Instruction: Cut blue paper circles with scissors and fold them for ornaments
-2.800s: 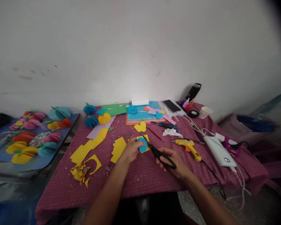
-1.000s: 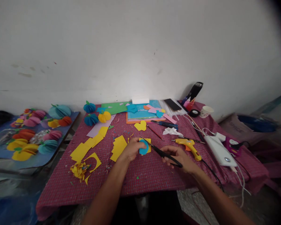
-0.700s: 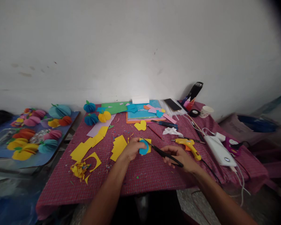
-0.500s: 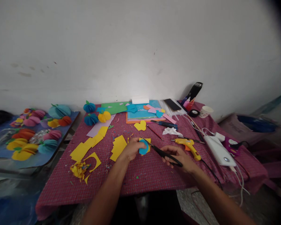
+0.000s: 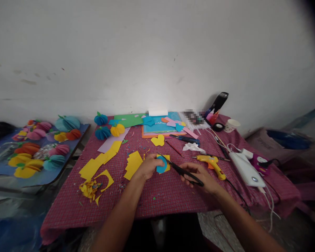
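Black scissors (image 5: 186, 172) have rolled edge-on since the earliest view, where both handle loops showed plainly, and the right hand (image 5: 199, 173) has shifted slightly outward with them. Past them spreads a counter (image 5: 168, 199) in checked red cloth, pushed against the wall. To the left a lower blue counter (image 5: 48, 176) is crowded with coloured paper balls. Straight ahead, well past the hands, lie a blue sheet (image 5: 157, 128) and a green sheet (image 5: 128, 120), loose cut-outs scattered over them. A white device (image 5: 245, 168) trails cables off to the right. Closer in, a yellow glue gun (image 5: 211, 164) crowds the right hand from beyond; a stepped yellow stack (image 5: 133, 165) sits just beside the left hand (image 5: 148, 167). Between scissors and sheets lie a crumpled tissue (image 5: 193, 147) and a slim pencil (image 5: 174, 148).

Both forearms angle inward. Right fingers are wrapped around the scissor handles, blades pointing up and left across a yellow card (image 5: 168, 166). The left thumb is pinched down on a blue disc (image 5: 162, 166), which lies over that card.
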### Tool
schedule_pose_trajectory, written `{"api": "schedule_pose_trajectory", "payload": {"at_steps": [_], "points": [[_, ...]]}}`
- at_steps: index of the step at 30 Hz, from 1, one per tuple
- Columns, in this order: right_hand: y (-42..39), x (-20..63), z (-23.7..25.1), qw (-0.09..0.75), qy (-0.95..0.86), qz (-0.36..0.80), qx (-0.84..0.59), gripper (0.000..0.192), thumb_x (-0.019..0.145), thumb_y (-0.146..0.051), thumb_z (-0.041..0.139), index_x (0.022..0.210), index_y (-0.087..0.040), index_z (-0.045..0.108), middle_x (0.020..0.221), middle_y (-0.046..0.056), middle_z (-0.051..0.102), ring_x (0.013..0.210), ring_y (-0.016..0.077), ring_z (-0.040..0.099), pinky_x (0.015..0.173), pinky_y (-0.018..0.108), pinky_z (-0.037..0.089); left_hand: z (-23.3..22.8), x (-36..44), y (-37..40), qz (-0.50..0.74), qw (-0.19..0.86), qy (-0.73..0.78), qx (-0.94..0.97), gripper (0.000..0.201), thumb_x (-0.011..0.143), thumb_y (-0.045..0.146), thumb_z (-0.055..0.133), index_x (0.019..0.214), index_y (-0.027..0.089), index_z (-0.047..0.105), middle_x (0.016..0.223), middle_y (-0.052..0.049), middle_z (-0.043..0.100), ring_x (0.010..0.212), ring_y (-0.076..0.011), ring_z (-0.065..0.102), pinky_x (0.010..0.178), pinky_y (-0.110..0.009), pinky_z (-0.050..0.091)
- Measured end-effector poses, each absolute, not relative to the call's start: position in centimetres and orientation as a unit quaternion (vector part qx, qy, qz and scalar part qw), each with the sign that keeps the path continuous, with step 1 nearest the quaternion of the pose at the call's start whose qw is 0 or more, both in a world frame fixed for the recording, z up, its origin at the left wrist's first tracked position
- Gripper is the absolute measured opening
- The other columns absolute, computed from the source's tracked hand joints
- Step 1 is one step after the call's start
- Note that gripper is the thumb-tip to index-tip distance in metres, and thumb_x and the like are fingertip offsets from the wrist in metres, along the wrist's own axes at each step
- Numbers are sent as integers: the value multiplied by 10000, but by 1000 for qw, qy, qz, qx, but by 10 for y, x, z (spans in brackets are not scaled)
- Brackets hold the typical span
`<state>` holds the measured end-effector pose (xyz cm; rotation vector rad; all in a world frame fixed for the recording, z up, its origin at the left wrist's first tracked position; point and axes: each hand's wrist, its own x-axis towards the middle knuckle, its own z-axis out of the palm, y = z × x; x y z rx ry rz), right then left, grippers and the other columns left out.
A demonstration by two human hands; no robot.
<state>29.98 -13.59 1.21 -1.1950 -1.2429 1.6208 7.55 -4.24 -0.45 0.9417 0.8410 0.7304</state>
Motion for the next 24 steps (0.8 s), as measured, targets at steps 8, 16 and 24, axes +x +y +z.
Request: {"api": "schedule_pose_trajectory", "payload": {"at_steps": [8,16,24], "points": [[-136,301,13,366,-495,630,-474,301,787,-331,691,1034,-162,658,768,23,666,535,103,550,457,198,388,-3,75,-43,326,746,382,436,113,534,133,655,634,139,600,551,20,581,457,-89,485,463,-236,377],[-133,308,19,335,-511,626,-484,318,782,-340,691,1042,-161,660,756,15,656,520,95,532,447,190,394,-9,75,-42,314,743,389,444,139,540,140,661,669,135,610,584,9,598,483,-98,509,472,-232,400],[-134,308,21,331,-528,618,-479,302,799,-313,650,1059,-161,668,764,22,653,533,98,536,445,188,390,-12,74,-41,307,744,389,448,124,550,143,664,664,133,615,597,-2,608,491,-105,524,479,-231,406]]}}
